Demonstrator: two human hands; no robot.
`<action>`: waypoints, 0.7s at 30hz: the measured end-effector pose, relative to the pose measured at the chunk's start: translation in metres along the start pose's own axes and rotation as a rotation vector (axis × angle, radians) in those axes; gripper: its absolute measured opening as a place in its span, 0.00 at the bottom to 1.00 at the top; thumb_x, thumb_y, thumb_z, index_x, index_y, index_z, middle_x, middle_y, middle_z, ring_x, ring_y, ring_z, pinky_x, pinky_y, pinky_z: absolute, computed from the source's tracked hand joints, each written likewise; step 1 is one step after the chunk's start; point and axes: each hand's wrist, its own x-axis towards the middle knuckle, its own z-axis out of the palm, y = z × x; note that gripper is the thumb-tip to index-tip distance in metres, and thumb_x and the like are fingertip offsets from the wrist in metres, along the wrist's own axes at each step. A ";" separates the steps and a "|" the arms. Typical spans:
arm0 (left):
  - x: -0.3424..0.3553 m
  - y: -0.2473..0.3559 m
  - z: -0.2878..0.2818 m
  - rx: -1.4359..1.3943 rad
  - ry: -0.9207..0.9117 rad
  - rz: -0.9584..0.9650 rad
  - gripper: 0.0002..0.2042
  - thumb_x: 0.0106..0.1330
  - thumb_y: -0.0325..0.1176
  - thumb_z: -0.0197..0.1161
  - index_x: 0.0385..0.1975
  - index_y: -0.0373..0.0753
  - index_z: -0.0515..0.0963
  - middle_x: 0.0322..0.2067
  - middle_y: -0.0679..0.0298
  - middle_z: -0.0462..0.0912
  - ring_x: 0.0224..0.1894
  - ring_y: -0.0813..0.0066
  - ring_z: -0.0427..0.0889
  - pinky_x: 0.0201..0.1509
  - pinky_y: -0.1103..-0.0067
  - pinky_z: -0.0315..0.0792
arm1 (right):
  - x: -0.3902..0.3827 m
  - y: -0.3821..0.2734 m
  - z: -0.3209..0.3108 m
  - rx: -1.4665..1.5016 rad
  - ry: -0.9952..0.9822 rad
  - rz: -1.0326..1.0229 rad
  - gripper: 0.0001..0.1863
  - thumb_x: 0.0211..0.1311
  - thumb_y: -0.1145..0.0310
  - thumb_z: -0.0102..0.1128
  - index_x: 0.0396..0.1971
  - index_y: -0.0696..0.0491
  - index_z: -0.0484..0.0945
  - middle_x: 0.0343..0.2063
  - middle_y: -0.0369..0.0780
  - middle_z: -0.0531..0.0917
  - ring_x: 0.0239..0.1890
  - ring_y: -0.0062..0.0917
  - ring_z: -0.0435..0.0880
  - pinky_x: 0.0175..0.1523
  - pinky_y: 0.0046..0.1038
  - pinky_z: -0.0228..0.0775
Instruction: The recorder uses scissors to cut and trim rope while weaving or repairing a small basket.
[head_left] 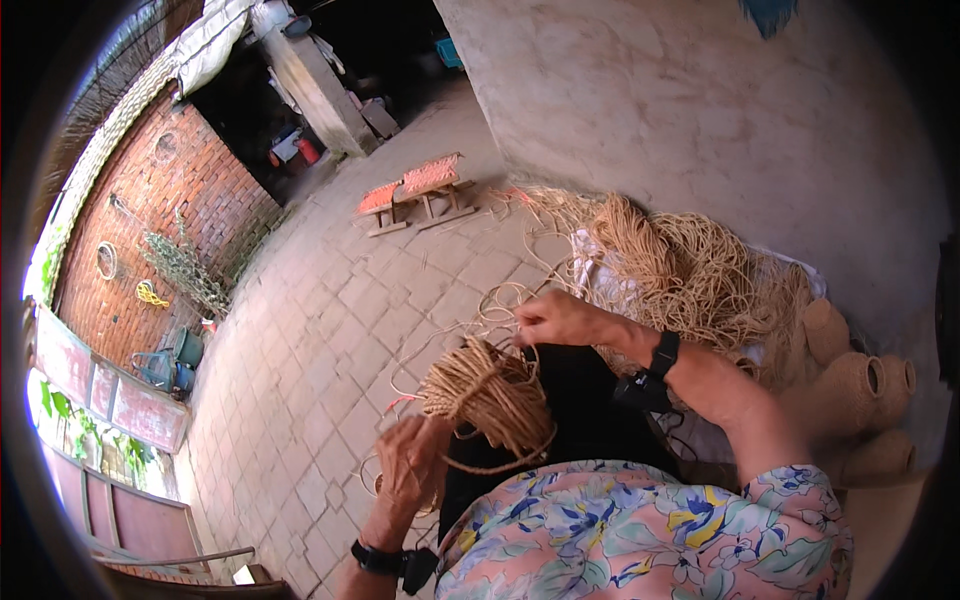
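A bundle of tan, twisted straw rope (500, 402) lies over my dark-clothed lap, with a strand wrapped round its middle. My left hand (410, 458) is closed at the bundle's lower left side, its fingers curled against the rope. Beyond the bundle's upper right end, my right hand (560, 318) is raised with its fingers pinched together on a thin rope strand. Loose loops of rope (500, 300) trail over the ground just past my right hand. Part of the left fingers is hidden.
A large heap of loose rope (690, 265) lies on white sheeting along the plaster wall (700, 110). Several woven, vase-shaped baskets (850, 385) stand at the right. Two low stools (430, 178) with orange woven seats sit farther off on the paved floor (310, 330). A brick wall (150, 230) is at left.
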 end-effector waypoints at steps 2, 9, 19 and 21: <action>-0.003 0.000 0.000 -0.065 -0.078 -0.039 0.05 0.53 0.25 0.63 0.22 0.37 0.73 0.18 0.64 0.70 0.21 0.65 0.73 0.24 0.72 0.67 | -0.002 0.012 -0.008 0.041 0.029 0.110 0.22 0.55 0.58 0.66 0.15 0.56 0.65 0.12 0.31 0.64 0.19 0.14 0.61 0.25 0.25 0.57; 0.036 0.021 0.013 -0.366 0.164 0.023 0.08 0.54 0.23 0.65 0.23 0.35 0.70 0.28 0.60 0.80 0.25 0.66 0.78 0.29 0.74 0.72 | 0.007 -0.019 -0.021 0.478 0.033 0.300 0.20 0.58 0.55 0.64 0.17 0.53 0.70 0.13 0.27 0.66 0.15 0.09 0.56 0.18 0.17 0.48; 0.069 0.039 0.025 -0.647 0.127 -0.436 0.07 0.54 0.26 0.67 0.29 0.35 0.75 0.20 0.62 0.79 0.23 0.82 0.75 0.25 0.83 0.68 | 0.000 -0.092 -0.004 0.398 -0.052 0.009 0.09 0.60 0.67 0.55 0.32 0.56 0.80 0.27 0.35 0.81 0.30 0.20 0.78 0.40 0.23 0.69; 0.066 0.033 0.026 -0.550 0.078 -0.340 0.08 0.54 0.27 0.67 0.30 0.35 0.76 0.21 0.64 0.79 0.24 0.82 0.75 0.25 0.83 0.68 | -0.015 -0.105 -0.002 0.030 -0.144 -0.148 0.08 0.58 0.66 0.55 0.30 0.55 0.79 0.26 0.41 0.80 0.31 0.30 0.80 0.38 0.28 0.69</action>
